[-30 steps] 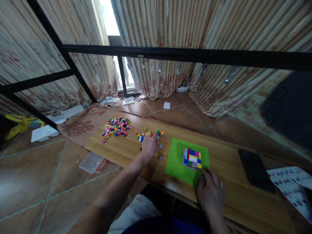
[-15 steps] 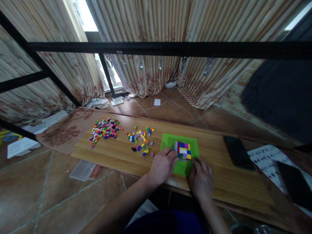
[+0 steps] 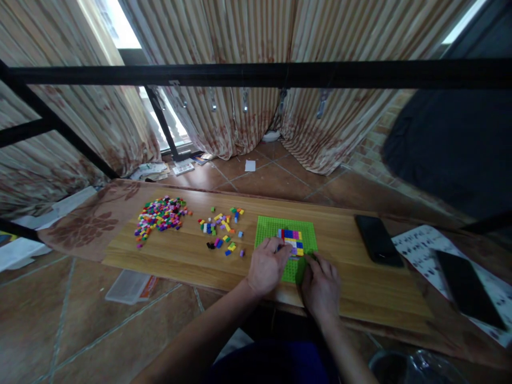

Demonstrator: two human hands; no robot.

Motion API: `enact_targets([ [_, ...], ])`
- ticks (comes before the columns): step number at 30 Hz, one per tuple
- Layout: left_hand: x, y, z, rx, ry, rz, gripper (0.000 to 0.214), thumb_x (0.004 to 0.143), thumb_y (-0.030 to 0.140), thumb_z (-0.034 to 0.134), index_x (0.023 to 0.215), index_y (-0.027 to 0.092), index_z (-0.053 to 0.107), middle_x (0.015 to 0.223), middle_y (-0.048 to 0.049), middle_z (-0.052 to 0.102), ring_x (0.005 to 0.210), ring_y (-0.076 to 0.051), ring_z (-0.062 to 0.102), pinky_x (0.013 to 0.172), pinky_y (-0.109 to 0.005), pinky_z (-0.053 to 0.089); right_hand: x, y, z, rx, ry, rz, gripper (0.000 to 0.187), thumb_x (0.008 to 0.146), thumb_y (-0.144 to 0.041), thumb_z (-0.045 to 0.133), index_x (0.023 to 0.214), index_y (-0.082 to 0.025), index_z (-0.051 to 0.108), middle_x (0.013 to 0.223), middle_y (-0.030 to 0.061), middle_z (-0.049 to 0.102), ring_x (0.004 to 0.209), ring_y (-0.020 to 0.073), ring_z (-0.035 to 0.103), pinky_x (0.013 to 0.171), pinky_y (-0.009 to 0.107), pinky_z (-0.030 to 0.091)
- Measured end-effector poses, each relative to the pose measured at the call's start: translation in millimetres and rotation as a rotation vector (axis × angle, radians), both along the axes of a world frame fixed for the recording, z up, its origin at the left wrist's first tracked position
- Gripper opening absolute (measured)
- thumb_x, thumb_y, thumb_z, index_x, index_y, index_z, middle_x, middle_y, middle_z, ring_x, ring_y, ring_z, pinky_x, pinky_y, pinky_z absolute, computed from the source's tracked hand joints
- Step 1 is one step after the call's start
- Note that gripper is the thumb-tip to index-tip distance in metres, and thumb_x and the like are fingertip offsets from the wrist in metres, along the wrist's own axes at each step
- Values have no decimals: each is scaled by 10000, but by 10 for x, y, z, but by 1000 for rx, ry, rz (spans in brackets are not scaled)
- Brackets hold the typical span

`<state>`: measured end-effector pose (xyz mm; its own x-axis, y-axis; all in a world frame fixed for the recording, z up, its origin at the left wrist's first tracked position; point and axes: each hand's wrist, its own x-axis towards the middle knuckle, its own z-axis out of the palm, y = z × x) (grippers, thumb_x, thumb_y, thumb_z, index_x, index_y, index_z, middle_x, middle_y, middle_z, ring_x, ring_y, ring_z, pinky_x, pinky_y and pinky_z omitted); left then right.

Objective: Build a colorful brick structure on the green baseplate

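Observation:
A low block of coloured toy bricks (image 3: 296, 245), with blue, yellow, white, red and pink ones, is built on a green studded baseplate (image 3: 266, 228). Over the block's left front side, my left hand (image 3: 267, 268) is closed, thumb and fingertips gripping it and hiding part of it. My right hand (image 3: 323, 288) is also closed, fingers curled at the plate's front right edge beside the block's near corner. Whether any small brick is between the left fingertips cannot be made out.
Loose bricks (image 3: 219, 229) lie scattered left of the plate, and a dense brick pile (image 3: 162, 216) sits farther left. A black phone (image 3: 378, 240) rests on the wooden board (image 3: 348, 304). Right of it are a printed sheet (image 3: 422, 242) and another dark device (image 3: 468, 288).
The whole view has shifted, so things appear farther left. My left hand has moved a little up over the block and covers more of it. The right hand stays at the plate's edge.

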<state>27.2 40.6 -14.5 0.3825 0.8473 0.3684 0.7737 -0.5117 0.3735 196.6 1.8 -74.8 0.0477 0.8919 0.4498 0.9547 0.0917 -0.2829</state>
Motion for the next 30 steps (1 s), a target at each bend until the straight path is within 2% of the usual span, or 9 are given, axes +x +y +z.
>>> enact_targets([
  [8, 2, 5, -103, 140, 12, 11, 266, 977, 284, 427, 1087, 238, 664, 1015, -48, 623, 860, -159, 543, 747, -291, 482, 2, 2, -13, 8, -8, -5, 327, 914, -195, 403, 1119, -155, 654, 1223, 125, 613, 1052, 266, 504, 892, 412, 412],
  [15, 18, -59, -213, 358, 240, 56, 291, 953, 247, 468, 1218, 209, 583, 1049, -74, 629, 834, -177, 551, 681, -317, 449, 1, -3, -12, 3, -11, -2, 331, 921, -206, 401, 1133, -151, 649, 1223, 127, 616, 1056, 272, 503, 896, 413, 410],
  [22, -33, -89, -104, 279, 440, -35, 351, 961, 241, 424, 1290, 162, 516, 1129, -105, 616, 899, -195, 565, 731, -342, 459, 21, 11, -51, 14, -20, -2, 331, 924, -221, 404, 1132, -160, 653, 1220, 121, 619, 1046, 272, 509, 885, 413, 412],
  [27, -27, -104, -160, 265, 338, 3, 370, 961, 264, 447, 1313, 164, 504, 1124, -98, 628, 894, -199, 571, 743, -338, 474, 30, 17, -70, 25, -16, 5, 334, 919, -220, 400, 1125, -153, 654, 1225, 129, 617, 1048, 268, 501, 884, 414, 413],
  [30, -58, -123, -132, 230, 219, 46, 397, 968, 289, 436, 1341, 160, 482, 1095, -95, 641, 883, -201, 569, 757, -333, 480, 28, 15, -61, 30, -13, 1, 331, 914, -212, 405, 1119, -152, 657, 1222, 126, 620, 1054, 265, 497, 896, 410, 413],
])
